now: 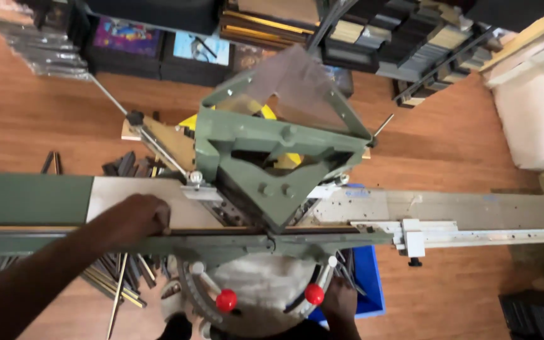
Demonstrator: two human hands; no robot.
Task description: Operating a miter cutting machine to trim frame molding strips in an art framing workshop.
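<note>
Pressing down on a thin dark strip of moulding (221,231), the left hand (136,217) lies flat with fingers curled over it, against the long metal fence of a green cast-metal cutter (272,157) with a V-shaped head. The right hand (338,302) sits low beside a lever with a red ball knob (314,294); whether it grips anything cannot be told. A blue bin (369,283) and offcuts (124,280) lie on the glossy wood floor (26,126).

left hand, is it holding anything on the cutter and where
The left hand presses down on a thin dark strip lying along the green machine's fence, left of the blades; whether fingers wrap it cannot be told. The right hand is by a red-knobbed lever.
</note>
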